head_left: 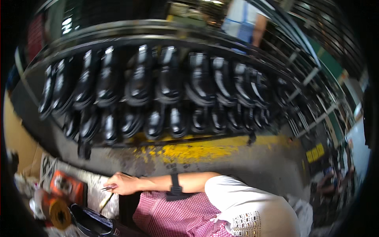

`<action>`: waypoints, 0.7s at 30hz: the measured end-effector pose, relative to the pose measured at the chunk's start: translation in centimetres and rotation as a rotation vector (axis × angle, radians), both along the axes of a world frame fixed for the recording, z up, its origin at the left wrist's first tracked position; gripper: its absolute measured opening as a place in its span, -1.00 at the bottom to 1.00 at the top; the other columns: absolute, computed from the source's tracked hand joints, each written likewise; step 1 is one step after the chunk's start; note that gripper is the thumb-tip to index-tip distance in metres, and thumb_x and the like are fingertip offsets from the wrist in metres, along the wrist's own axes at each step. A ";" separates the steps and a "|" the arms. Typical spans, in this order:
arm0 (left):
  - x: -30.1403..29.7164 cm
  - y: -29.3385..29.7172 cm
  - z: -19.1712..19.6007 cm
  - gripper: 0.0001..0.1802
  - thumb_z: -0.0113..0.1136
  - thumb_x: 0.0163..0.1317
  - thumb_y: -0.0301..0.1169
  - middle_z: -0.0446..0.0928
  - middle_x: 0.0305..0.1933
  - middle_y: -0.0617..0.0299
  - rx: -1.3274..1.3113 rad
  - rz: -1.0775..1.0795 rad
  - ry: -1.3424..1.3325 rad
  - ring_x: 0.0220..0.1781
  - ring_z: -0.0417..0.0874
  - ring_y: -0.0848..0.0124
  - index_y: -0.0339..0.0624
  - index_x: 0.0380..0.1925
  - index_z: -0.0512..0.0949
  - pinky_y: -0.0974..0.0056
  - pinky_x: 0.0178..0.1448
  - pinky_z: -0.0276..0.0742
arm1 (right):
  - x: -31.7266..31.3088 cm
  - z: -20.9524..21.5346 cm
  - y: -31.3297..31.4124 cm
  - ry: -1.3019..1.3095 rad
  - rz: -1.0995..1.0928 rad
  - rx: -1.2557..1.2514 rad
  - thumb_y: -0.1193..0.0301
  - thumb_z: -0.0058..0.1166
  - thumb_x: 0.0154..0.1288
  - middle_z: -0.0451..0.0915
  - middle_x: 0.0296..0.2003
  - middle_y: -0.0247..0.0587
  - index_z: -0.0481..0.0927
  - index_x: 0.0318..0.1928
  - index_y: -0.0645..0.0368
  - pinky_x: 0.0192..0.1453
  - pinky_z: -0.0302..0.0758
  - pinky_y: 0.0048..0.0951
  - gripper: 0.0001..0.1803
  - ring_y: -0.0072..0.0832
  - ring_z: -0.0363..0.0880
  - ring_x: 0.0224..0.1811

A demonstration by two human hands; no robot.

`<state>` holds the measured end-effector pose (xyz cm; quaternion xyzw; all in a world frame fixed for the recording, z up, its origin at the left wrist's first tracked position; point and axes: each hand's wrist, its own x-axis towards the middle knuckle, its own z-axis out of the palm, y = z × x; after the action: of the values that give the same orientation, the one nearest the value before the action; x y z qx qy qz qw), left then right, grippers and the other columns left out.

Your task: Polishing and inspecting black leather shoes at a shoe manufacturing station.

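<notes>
My right arm, in a white sleeve with a dark band around the forearm, reaches leftward across a red checked apron (173,215). At its end my right hand (123,183) is closed on a slim, dark, pointed tool (107,187), whose exact kind is too small to tell. That hand hovers over the pale surface of a worktable (92,181). Below it lies a thin yellowish stick (105,200). A black shoe (92,221), its opening facing up, sits at the lower left. My left hand is out of sight.
Ahead stands a rack (169,37) holding two rows of shiny black shoes (138,81). At left are an orange container (69,185) and a round yellow-and-black object (59,213). Yellow paint (189,152) marks the floor. Another person (241,25) stands beyond the rack.
</notes>
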<state>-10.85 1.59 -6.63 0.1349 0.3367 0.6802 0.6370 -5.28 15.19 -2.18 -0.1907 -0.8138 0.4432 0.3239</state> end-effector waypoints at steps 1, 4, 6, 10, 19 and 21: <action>0.6 0.6 0.0 -0.39 -0.10 0.24 0.03 0.50 0.01 0.06 0.014 -0.029 0.012 -0.07 0.57 0.28 -0.27 0.05 0.42 0.22 0.01 0.53 | 2.6 1.5 -0.6 -0.065 0.029 -0.334 0.28 -0.02 0.31 0.56 -0.64 -0.26 0.54 -0.47 0.27 -0.49 0.36 -0.43 -0.68 -0.52 0.48 -0.60; 3.1 2.0 0.7 -0.40 -0.11 0.24 0.01 0.51 0.00 0.07 0.066 -0.116 0.045 -0.07 0.57 0.28 -0.27 0.05 0.42 0.21 0.02 0.52 | 11.4 3.6 -4.7 -0.070 -0.019 -0.622 0.10 -0.07 0.38 0.42 -0.63 -0.47 0.51 -0.52 0.23 -0.41 0.33 -0.51 -0.53 -0.68 0.36 -0.53; 4.1 2.5 0.9 -0.41 -0.11 0.25 0.01 0.51 0.00 0.07 0.090 -0.122 0.076 -0.08 0.57 0.29 -0.26 0.05 0.43 0.21 0.02 0.52 | 16.0 7.8 -8.2 -0.189 -0.121 -0.996 -0.05 0.04 0.27 0.24 -0.70 -0.53 0.41 -0.57 0.10 -0.67 0.09 -0.55 -0.50 -0.74 0.17 -0.70; 9.5 4.2 2.0 -0.43 -0.12 0.26 -0.01 0.51 0.00 0.08 0.152 -0.171 0.112 -0.08 0.56 0.29 -0.26 0.04 0.43 0.20 0.03 0.51 | 23.2 8.4 -11.8 0.181 -0.124 -1.408 -0.20 0.10 0.11 0.22 -0.65 -0.60 0.47 -0.25 0.02 -0.72 -0.18 -0.62 -0.45 -0.78 -0.02 -0.77; 19.4 4.4 6.6 -0.46 -0.15 0.27 -0.04 0.51 -0.01 0.11 0.213 -0.150 0.318 -0.09 0.56 0.30 -0.25 0.03 0.44 0.19 0.05 0.50 | 40.0 6.7 -15.0 0.529 -0.375 -1.305 0.12 0.26 0.06 0.60 -0.14 -0.22 0.43 0.07 0.27 -0.20 0.56 -0.59 -0.36 -0.49 0.60 -0.20; 23.4 5.8 8.9 -0.40 -0.11 0.29 -0.01 0.53 -0.03 0.08 0.274 -0.362 0.484 -0.07 0.57 0.30 -0.29 0.10 0.39 0.20 0.01 0.51 | 45.5 9.7 -17.1 0.736 -0.529 -1.110 0.26 0.33 0.01 0.59 -0.12 -0.13 0.42 0.04 0.43 -0.10 0.57 -0.46 -0.35 -0.44 0.59 -0.17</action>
<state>12.56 7.37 2.29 0.4346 0.3543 0.5430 0.6251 40.20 -1.92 7.52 -0.3564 -0.2325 0.7340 0.5294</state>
